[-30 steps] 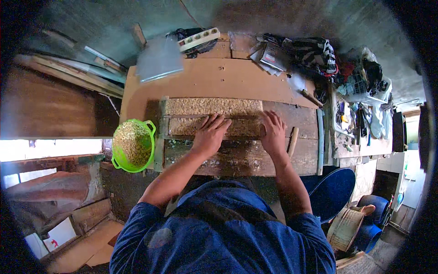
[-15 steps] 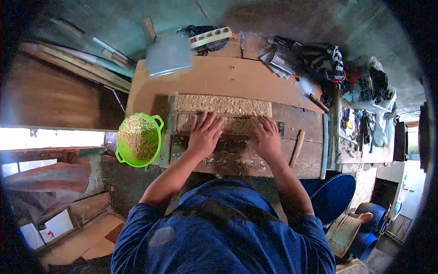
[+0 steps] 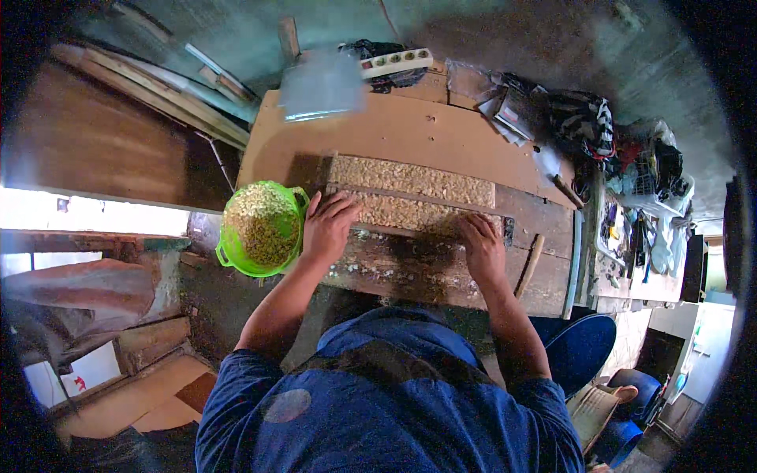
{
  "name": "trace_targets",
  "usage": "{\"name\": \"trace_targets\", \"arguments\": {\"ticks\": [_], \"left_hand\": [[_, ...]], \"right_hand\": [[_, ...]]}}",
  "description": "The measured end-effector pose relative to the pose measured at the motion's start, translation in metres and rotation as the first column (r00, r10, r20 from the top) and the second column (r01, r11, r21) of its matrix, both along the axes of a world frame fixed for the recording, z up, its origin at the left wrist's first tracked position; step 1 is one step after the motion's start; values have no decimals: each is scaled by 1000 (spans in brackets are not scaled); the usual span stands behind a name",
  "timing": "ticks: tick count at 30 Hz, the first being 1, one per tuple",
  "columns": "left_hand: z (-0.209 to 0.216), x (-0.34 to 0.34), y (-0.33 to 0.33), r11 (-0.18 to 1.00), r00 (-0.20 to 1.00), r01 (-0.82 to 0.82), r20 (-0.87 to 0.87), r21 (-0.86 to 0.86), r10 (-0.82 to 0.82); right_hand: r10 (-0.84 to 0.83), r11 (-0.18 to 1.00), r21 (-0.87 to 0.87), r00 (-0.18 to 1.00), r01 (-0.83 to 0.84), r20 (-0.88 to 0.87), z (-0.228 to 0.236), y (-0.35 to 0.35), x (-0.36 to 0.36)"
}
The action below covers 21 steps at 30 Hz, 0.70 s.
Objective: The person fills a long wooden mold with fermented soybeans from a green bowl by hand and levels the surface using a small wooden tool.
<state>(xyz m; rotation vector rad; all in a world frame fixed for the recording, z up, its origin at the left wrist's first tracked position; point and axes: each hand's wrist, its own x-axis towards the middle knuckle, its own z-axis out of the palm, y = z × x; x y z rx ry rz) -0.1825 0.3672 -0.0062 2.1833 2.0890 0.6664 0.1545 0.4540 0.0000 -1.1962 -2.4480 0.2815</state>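
Two long strips of pale, chunky grains or split beans lie parallel on the wooden table, a far strip (image 3: pixel 410 177) and a near strip (image 3: pixel 406 210), with a thin dark divider between them. My left hand (image 3: pixel 330 229) is at the left end of the near strip, fingers stretched out and touching it. At the other end, my right hand (image 3: pixel 481 244) rests with bent fingertips on the grains, gripping nothing that I can see. Close beside my left wrist is a bright green colander (image 3: pixel 226 236) with two handles, holding whitish pieces and yellow-brown ones.
A wooden stick (image 3: pixel 530 264) lies right of my right hand. Toward the back are a stack of clear plastic sheets (image 3: pixel 323 88), a power strip (image 3: pixel 398 61) and dark plastic bags (image 3: pixel 579 126). A blue round container (image 3: pixel 579 351) stands below the table's right front edge.
My left hand has slid left along the near strip to its end by the colander, uncovering more grains. My right hand stays near the right end. The whole view has shifted and turned slightly.
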Motion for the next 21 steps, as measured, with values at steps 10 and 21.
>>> {"name": "trace_targets", "arguments": {"ticks": [10,21], "left_hand": [[9,46,20,993,989,114,90,20,-116],[1,87,42,908,928,346,-54,-234,-368]], "right_hand": [[-78,997,-17,996,79,36,6,-13,-1],[-3,993,-115,1000,4,9,11,-1,-38]]}}
